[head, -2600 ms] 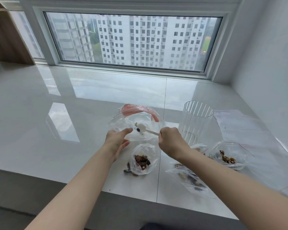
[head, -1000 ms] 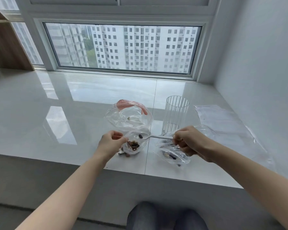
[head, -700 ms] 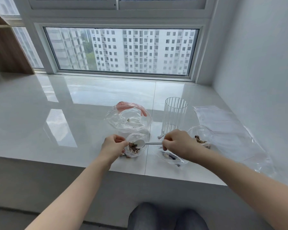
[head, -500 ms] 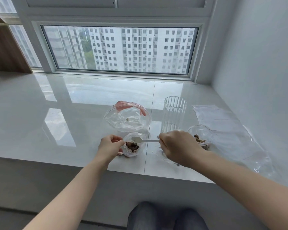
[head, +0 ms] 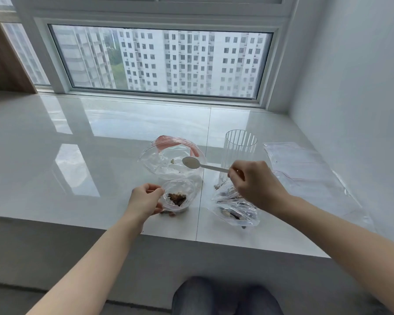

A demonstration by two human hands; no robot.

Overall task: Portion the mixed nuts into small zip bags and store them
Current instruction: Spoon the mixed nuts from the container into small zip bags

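Observation:
My left hand (head: 146,198) pinches the rim of a small zip bag (head: 180,189) standing open near the ledge's front edge, with brown nuts (head: 176,198) in its bottom. My right hand (head: 255,185) holds a white plastic spoon (head: 200,164) by its handle; the empty bowl hovers over the mouth of the large clear bag (head: 166,160) with a red zip strip, which holds only a few bits. A filled small bag (head: 234,210) lies flat under my right wrist.
A ribbed clear glass (head: 239,146) stands just behind my right hand. Flat empty zip bags (head: 305,169) lie at the right, near the white wall. The glossy ledge (head: 77,155) ends in a front edge close to the small bags; a window runs behind.
My right hand has lifted the spoon out of the small bag and carried it back over the large bag. My left hand keeps hold of the small bag's rim.

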